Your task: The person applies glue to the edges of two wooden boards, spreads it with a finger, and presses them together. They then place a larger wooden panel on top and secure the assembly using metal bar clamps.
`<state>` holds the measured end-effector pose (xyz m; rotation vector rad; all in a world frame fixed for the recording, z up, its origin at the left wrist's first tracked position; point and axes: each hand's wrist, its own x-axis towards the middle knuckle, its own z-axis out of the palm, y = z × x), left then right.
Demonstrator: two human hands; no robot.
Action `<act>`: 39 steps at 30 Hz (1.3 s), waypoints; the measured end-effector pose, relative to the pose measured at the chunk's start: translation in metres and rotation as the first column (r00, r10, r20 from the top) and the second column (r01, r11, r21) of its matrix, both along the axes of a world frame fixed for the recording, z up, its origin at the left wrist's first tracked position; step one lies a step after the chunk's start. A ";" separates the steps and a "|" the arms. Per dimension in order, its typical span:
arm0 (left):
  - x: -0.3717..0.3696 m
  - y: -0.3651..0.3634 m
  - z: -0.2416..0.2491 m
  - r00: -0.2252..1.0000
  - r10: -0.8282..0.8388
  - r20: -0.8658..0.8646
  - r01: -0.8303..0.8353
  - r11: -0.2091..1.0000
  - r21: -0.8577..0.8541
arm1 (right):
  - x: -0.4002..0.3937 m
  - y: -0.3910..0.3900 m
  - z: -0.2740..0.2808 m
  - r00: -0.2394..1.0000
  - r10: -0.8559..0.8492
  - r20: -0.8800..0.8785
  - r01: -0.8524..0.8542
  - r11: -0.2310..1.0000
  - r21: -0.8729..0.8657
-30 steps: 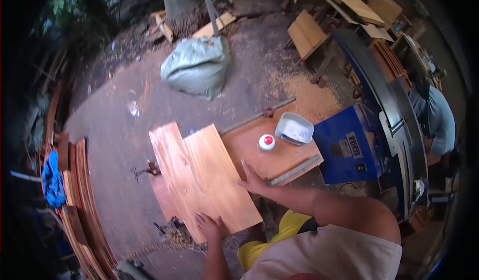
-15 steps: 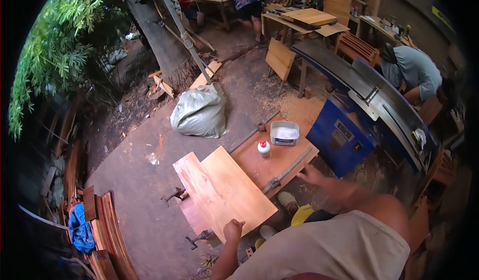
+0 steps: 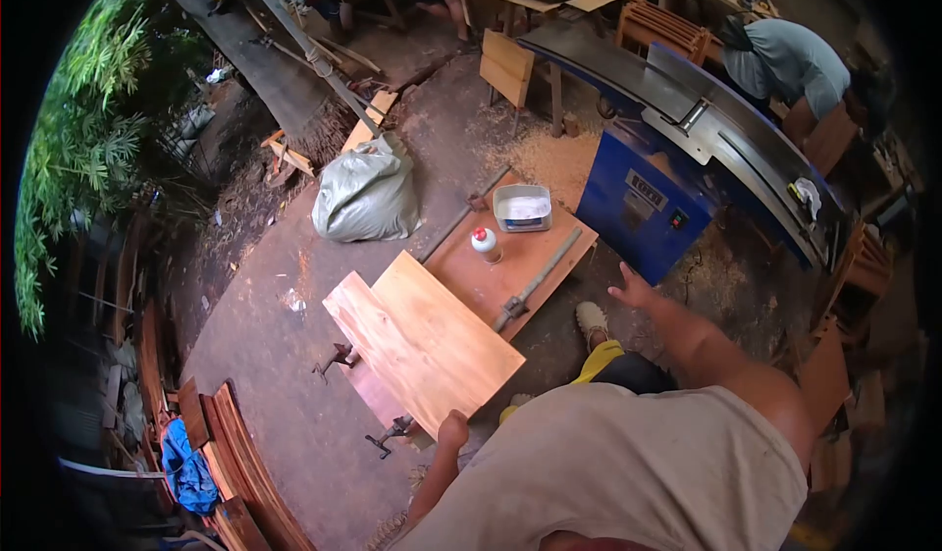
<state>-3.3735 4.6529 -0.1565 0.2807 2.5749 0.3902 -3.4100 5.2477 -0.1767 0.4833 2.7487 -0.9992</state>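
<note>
Lying across the near left part of a reddish worktable (image 3: 481, 278) is a light wooden board (image 3: 446, 340), beside a second, pinkish board (image 3: 368, 327). My left hand (image 3: 452, 429) is closed at the near edge of the light board, its fingers partly hidden. My right hand (image 3: 633, 287) hangs in the air right of the worktable, fingers spread, holding nothing. On the table stand a white bottle with a red cap (image 3: 486, 243) and a grey tub with white contents (image 3: 523, 208). Metal bar clamps (image 3: 538, 286) run along the table.
A blue machine (image 3: 643, 203) with a long metal bed stands at the right. Past it a person (image 3: 795, 60) bends over. A full white sack (image 3: 365, 193) rests on the floor. Stacked planks (image 3: 245, 463) lie at lower left. Other people are at the back.
My right hand has moved away from the worktable's right edge, its fingers spreading. My left hand remains at the board's near edge. The view has shifted, so the scene sits higher and further left.
</note>
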 end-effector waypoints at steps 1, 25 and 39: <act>-0.004 0.007 -0.003 0.997 0.077 -0.011 -0.076 0.991 0.107 | -0.002 0.008 -0.005 0.998 -0.022 0.058 0.025 0.999 -0.043; -0.083 0.257 0.022 0.742 0.314 0.592 -0.500 0.847 0.178 | -0.176 0.054 -0.176 0.760 -0.198 0.619 0.642 0.085 -0.762; -0.036 0.238 0.034 0.669 0.470 0.576 -0.606 0.794 0.056 | -0.089 0.032 -0.173 0.777 0.306 0.551 0.349 0.520 -0.780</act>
